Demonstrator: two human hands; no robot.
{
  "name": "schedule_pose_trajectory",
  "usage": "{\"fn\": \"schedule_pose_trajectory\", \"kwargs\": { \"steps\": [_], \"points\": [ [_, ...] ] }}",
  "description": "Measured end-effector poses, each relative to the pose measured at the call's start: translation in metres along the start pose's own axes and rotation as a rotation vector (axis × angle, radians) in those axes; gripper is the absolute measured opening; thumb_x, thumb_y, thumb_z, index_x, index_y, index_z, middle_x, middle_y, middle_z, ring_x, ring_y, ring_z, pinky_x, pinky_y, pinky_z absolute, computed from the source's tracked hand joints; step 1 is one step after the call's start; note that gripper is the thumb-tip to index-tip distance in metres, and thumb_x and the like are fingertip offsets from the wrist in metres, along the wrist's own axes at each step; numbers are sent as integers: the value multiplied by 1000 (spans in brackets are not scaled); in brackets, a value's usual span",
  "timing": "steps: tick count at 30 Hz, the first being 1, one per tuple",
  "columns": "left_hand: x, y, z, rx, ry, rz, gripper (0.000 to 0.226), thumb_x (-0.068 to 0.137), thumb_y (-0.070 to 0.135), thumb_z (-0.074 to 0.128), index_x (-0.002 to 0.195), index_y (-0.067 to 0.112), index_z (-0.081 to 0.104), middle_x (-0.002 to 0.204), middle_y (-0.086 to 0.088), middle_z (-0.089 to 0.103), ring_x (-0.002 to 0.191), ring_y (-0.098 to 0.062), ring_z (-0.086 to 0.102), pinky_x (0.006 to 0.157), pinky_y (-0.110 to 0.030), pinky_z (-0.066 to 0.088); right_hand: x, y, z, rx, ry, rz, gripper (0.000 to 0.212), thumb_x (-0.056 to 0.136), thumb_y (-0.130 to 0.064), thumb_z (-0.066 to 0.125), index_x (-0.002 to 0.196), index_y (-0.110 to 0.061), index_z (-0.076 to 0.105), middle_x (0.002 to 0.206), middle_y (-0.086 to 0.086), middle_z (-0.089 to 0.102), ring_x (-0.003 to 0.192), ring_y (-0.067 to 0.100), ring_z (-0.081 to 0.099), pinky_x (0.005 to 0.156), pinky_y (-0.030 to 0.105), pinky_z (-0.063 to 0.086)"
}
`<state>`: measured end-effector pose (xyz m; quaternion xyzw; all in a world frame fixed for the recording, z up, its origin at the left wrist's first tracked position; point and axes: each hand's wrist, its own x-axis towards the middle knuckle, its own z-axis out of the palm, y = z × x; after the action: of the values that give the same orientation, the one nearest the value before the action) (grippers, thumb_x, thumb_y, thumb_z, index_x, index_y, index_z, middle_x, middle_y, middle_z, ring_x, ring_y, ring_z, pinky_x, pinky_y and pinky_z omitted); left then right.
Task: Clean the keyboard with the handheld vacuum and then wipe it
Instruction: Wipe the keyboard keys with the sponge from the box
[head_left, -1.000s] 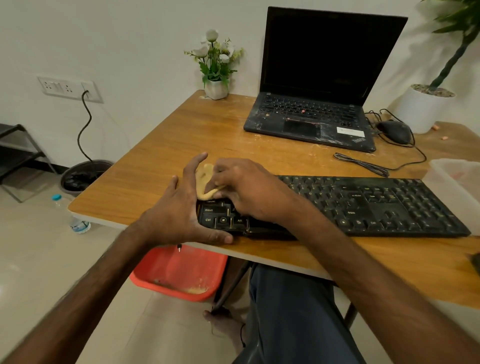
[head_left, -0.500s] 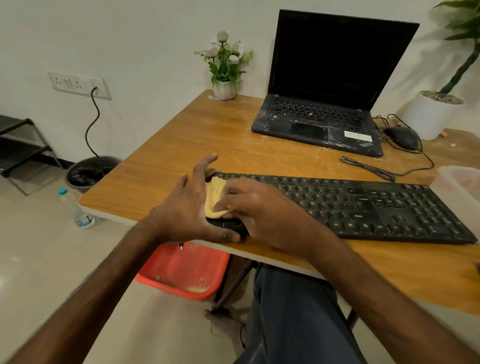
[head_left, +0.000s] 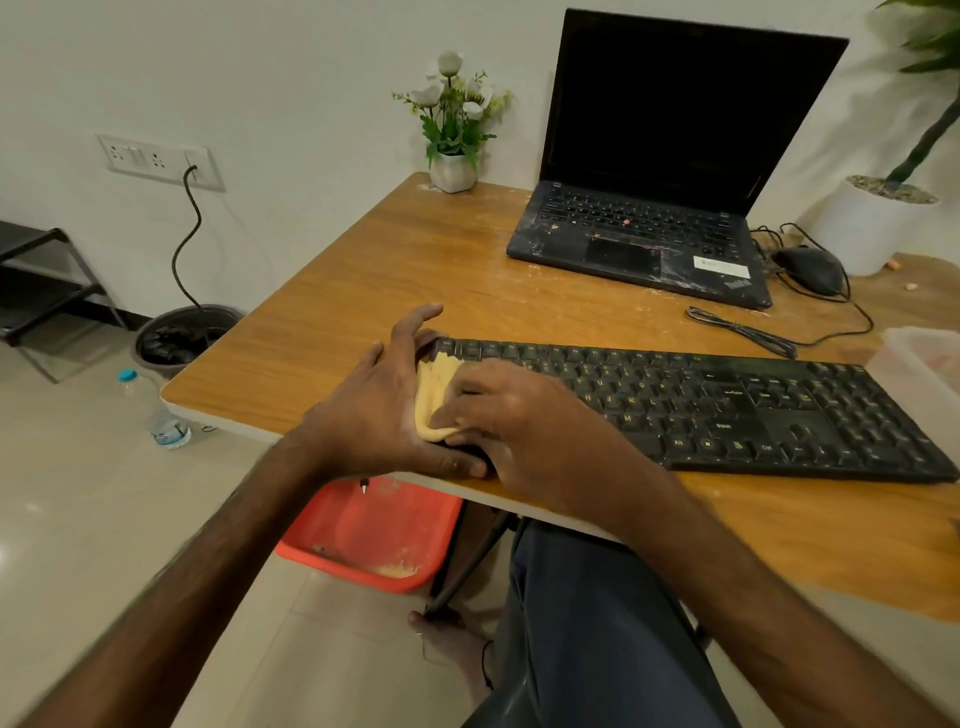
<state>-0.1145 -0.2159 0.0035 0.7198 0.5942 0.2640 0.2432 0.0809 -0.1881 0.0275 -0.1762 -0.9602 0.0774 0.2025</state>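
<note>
Fingers (head_left: 460, 410) of the right hand (head_left: 511, 415) are curled over a bunched yellow cloth (head_left: 434, 400), clamping it down on the left end of the black keyboard (head_left: 727, 410). The cloth sits folded between the two hands and covers the leftmost keys. The left hand (head_left: 382, 415) braces that same end. Its fingers (head_left: 415, 319) are spread and nearly straight over the far left corner, and its thumb lies flat along the front edge, so it presses rather than clenches.

The keyboard lies along the near edge of the wooden counter (head_left: 337, 312), its left end almost at the counter's corner. No handheld vacuum is in view, and with a cloth on the keys this looks like the wiping step, probably early in it, since the cloth is at one end and the long run of keys to the right lies uncovered.

The next move would likely be to draw the cloth rightward across the rows with steady downward pressure. The left hand would need to hold the board firm so it does not slide or tip off the near edge.

Behind the keyboard sit an open laptop (head_left: 649, 208), dusty on its deck, and a mouse (head_left: 808, 267).
</note>
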Motion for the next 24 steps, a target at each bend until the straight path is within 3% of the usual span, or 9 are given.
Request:
{"fn": "schedule_pose_trajectory", "kwargs": {
  "steps": [4, 6, 9, 12, 15, 20, 24],
  "points": [
    [0, 4, -1, 5, -4, 3, 148, 40, 80, 80, 152, 43, -9, 155, 7, 27, 137, 5, 20, 124, -50, 18, 7, 7, 0, -157, 26, -11, 23, 82, -9, 65, 104, -11, 71, 99, 5, 63, 88, 19, 54, 63, 27, 44],
    [0, 7, -2, 4, -19, 0, 144, 42, 78, 80, 151, 43, -8, 145, 15, 25, 127, 12, 20, 124, -50, 17, 24, 19, -3, -212, 67, 54, 28, 79, -4, 73, 105, -13, 72, 98, 2, 63, 88, 18, 53, 62, 29, 44],
    [0, 3, -2, -27, -26, -18, 142, 42, 77, 84, 148, 49, -7, 149, 12, 27, 140, -2, 23, 121, -51, 25, 38, 25, -6, -128, 58, 126, 23, 84, -5, 71, 105, -13, 73, 98, 1, 62, 90, 17, 54, 70, 38, 51],
    [1, -3, -1, -58, -24, -27, 149, 39, 78, 87, 149, 51, -9, 158, 5, 27, 149, -20, 23, 118, -53, 31, 24, 7, -6, 60, -11, 75, 19, 88, -4, 66, 103, -10, 74, 98, 3, 61, 92, 17, 54, 75, 33, 48],
    [2, -6, 0, -58, -16, -19, 150, 37, 78, 87, 150, 49, -8, 158, 5, 29, 148, -18, 25, 118, -51, 33, 11, 2, -10, 9, -76, 48, 24, 87, -4, 68, 109, -13, 72, 103, 1, 61, 97, 17, 54, 78, 31, 47],
    [3, -7, 2, -23, 6, -15, 149, 39, 78, 87, 151, 44, -6, 155, 5, 33, 145, -17, 29, 118, -49, 32, -3, 6, -29, -66, -113, 270, 26, 95, -19, 62, 121, -24, 64, 116, -8, 56, 108, 11, 50, 94, 33, 46],
    [2, -7, 3, -39, 29, -7, 142, 44, 64, 90, 150, 46, -4, 156, 0, 32, 147, -14, 27, 119, -47, 31, 7, -24, 2, -97, -6, 229, 25, 86, -13, 71, 111, -13, 68, 107, 0, 58, 98, 18, 56, 83, 29, 48]
  ]
}}
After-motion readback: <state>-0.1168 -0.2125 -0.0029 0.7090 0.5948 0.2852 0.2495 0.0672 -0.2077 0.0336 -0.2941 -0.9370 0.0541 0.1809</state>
